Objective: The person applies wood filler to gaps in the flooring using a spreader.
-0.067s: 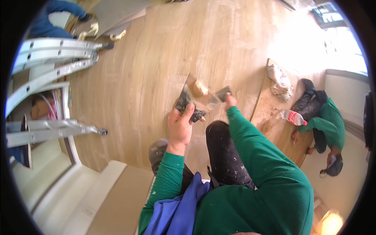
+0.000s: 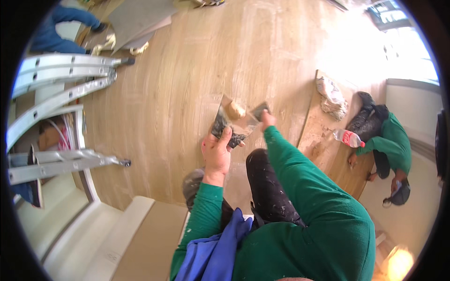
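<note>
My left hand (image 2: 217, 158) is closed round the dark, smeared lower part of a wide putty knife (image 2: 222, 108), its thumb lying on top. A lump of beige filler (image 2: 236, 111) sits on the wide blade. My right hand (image 2: 267, 122) grips a smaller scraper (image 2: 259, 110), whose blade is at the right edge of the wide one. Whether the two blades touch, I cannot tell. Both tools are held above the wood-plank floor, in front of my knees.
Aluminium ladders (image 2: 70, 89) stand at the left, a person in blue (image 2: 65, 28) beyond them. At the right, a board (image 2: 307, 126) carries a crumpled bag (image 2: 332, 98) and a plastic bottle (image 2: 348, 138). A co-worker in green (image 2: 396, 138) crouches beside it. A cardboard-coloured panel (image 2: 147, 239) is at lower left.
My right hand and the scraper have shifted slightly left, toward the wide blade. My left hand keeps its hold and sits a little lower in view.
</note>
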The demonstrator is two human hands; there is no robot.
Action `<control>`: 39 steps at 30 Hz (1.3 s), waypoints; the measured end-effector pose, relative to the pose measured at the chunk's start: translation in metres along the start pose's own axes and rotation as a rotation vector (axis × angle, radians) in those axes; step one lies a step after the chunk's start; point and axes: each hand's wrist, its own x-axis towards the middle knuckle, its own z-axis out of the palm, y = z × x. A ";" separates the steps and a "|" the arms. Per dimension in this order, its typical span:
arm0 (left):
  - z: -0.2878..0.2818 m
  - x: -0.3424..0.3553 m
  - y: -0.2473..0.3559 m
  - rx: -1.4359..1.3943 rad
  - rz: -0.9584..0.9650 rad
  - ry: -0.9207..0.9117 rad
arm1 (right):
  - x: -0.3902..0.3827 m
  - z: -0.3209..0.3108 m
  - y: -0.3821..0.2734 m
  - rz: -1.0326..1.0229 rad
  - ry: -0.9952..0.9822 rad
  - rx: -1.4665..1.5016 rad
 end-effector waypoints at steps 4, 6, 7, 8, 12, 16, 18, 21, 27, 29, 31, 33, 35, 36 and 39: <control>-0.011 0.011 -0.004 -0.147 -0.028 0.020 | -0.127 0.056 -0.116 -0.229 -0.091 -0.336; -0.013 -0.009 0.008 -0.232 0.007 0.086 | -0.178 0.045 -0.157 -0.400 -0.332 -0.277; -0.020 -0.021 0.037 -0.269 0.044 0.130 | -0.229 0.030 -0.193 -0.439 -0.467 -0.208; -0.006 -0.039 0.067 -0.268 0.052 0.163 | -0.245 -0.003 -0.209 -0.499 -0.499 -0.261; 0.012 -0.093 0.194 0.112 -0.013 0.113 | -0.337 -0.178 -0.327 0.271 -0.754 0.099; 0.069 -0.091 0.293 0.333 -0.161 0.080 | -0.343 -0.277 -0.383 0.612 -1.039 0.307; 0.106 -0.054 0.301 0.292 -0.191 0.076 | -0.302 -0.286 -0.377 0.654 -0.950 0.276; 0.179 0.017 0.295 0.226 -0.202 0.069 | -0.242 -0.265 -0.379 0.615 -0.730 0.120; 0.353 0.146 0.256 -0.038 -0.206 -0.088 | -0.192 -0.318 -0.577 0.281 -0.805 0.229; 0.407 0.159 0.282 0.031 -0.215 -0.037 | -0.155 -0.358 -0.608 0.317 -0.757 0.311; 0.450 0.181 0.289 -0.007 -0.179 -0.064 | -0.099 -0.422 -0.603 0.223 -0.614 0.288; 0.459 0.196 0.290 -0.086 -0.139 -0.051 | -0.057 -0.490 -0.594 0.233 -0.408 0.182; 0.459 0.215 0.298 -0.126 -0.082 0.065 | -0.012 -0.552 -0.578 0.321 -0.265 0.484; 0.457 0.224 0.302 -0.150 -0.068 0.090 | -0.004 -0.578 -0.593 0.323 -0.203 0.668; 0.459 0.247 0.314 -0.224 -0.016 0.168 | 0.015 -0.597 -0.650 0.246 -0.083 0.381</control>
